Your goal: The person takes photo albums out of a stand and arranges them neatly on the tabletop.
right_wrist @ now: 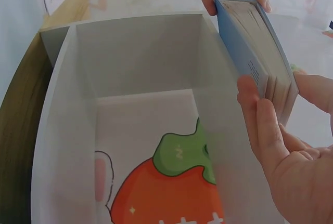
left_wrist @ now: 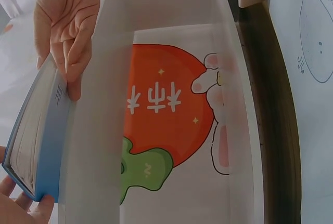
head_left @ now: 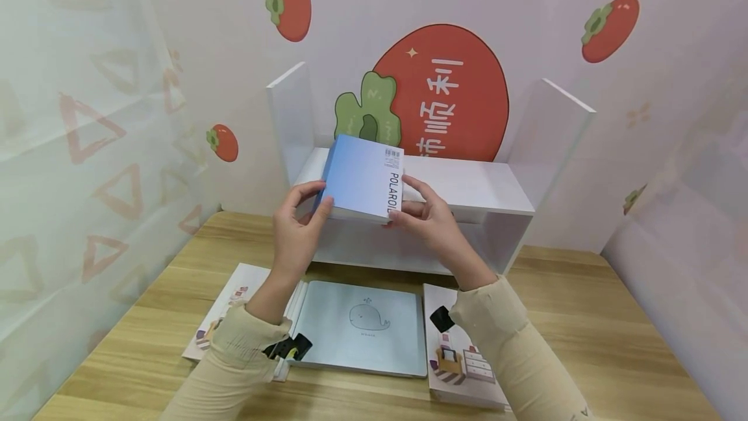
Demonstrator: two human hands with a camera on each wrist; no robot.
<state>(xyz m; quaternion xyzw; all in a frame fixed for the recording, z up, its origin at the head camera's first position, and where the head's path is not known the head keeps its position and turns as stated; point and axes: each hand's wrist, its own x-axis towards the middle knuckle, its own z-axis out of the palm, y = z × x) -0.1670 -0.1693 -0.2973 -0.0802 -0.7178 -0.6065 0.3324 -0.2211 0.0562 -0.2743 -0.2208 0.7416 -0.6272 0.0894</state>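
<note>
Both hands hold a blue-and-white photo album (head_left: 362,177) with "POLAROID" printed along its right side. Its left edge is pinched by my left hand (head_left: 297,223), thumb at the near corner. My right hand (head_left: 435,223) grips the opposite end between thumb and fingers. The album is over the upper board of a white shelf (head_left: 467,184), tilted, and hides part of that board. In the left wrist view the page edges of the album (left_wrist: 34,125) show between its covers. The right wrist view shows fingers (right_wrist: 270,130) against the album's end.
Below the shelf lies a flat pale box (head_left: 362,327) with a whale drawing. White boxes with furniture pictures flank it, one on the left (head_left: 245,278) and one on the right (head_left: 461,369). Upright side panels (head_left: 292,122) rise from the shelf. A tomato-print backdrop (head_left: 461,96) stands behind.
</note>
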